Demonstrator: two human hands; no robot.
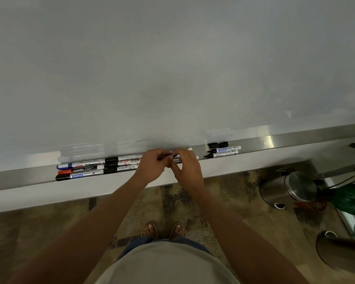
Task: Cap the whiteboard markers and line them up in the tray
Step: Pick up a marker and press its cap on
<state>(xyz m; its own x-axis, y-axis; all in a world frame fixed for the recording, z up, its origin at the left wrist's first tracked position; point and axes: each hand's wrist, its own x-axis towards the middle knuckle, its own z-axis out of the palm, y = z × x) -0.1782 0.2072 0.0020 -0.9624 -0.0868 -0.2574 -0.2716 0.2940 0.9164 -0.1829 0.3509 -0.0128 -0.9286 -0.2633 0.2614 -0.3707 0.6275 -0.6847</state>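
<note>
Both hands meet over the tray (254,142) middle: left hand (152,167) and right hand (186,167) pinch one blue marker (175,155) between fingertips. Capped markers (80,170) lie at tray's left end, two uncapped markers (223,152) toward its right end

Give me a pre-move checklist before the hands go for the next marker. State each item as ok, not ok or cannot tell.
1. Marker between left hand and right hand fully capped: cannot tell, the fingers hide it.
2. Two uncapped markers at the right lying in the tray: ok.
3. Loose black caps within view beside them: ok.
4. Left group of three capped markers lined up: ok.
5. Middle row lined up: ok where visible, the hands cover its right end.
</note>
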